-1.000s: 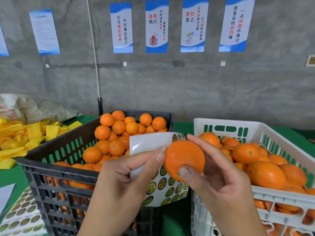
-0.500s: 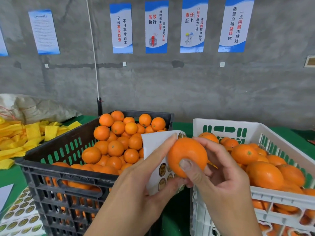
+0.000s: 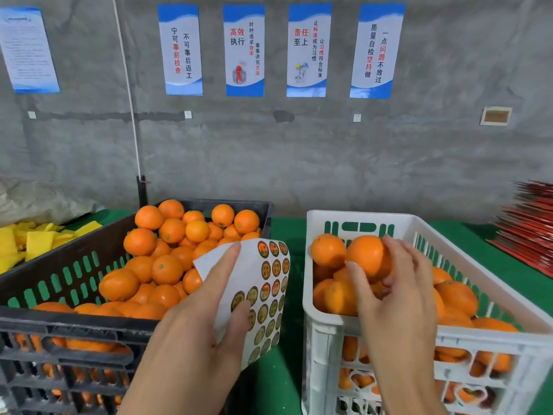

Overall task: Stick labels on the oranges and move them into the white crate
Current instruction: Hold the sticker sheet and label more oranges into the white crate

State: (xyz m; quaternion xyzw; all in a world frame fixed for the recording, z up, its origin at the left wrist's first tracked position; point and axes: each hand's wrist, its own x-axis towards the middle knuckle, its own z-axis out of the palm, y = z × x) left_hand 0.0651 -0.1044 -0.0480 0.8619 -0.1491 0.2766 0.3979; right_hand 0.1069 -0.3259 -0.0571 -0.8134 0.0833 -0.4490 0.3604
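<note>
Head view: nearest the camera, the left hand (image 3: pixel 206 322) pinches a label sheet (image 3: pixel 257 298), thumb on the printed face and fingers behind. It holds the sheet upright in the gap between the two crates, probably so the round stickers face the person and the next one is easy to peel. The sheet's upper left part looks bare, which suggests those labels are already used.

Just right of it, the right hand (image 3: pixel 398 295) curls round one orange (image 3: pixel 369 257), fingers over the far side and thumb on the near side. It holds the fruit over the near left part of the white crate (image 3: pixel 326 333), just above the oranges piled there. From that position I judge this fruit is about to be set down. Its label is not visible from here, so I cannot tell whether it carries one.

The hands are apart, each holding its own thing, with the crate wall between them.

Farther left, the black crate (image 3: pixel 68 320) is heaped with oranges, which I take to be the unlabelled supply, within easy reach. Both crates stand side by side on a green table (image 3: pixel 287 232), which keeps each transfer short.

Beyond lie yellow pads (image 3: pixel 36 244) at the far left and a red stack (image 3: pixel 529 223) at the far right. Posters (image 3: pixel 244 49) hang on the grey wall behind.
</note>
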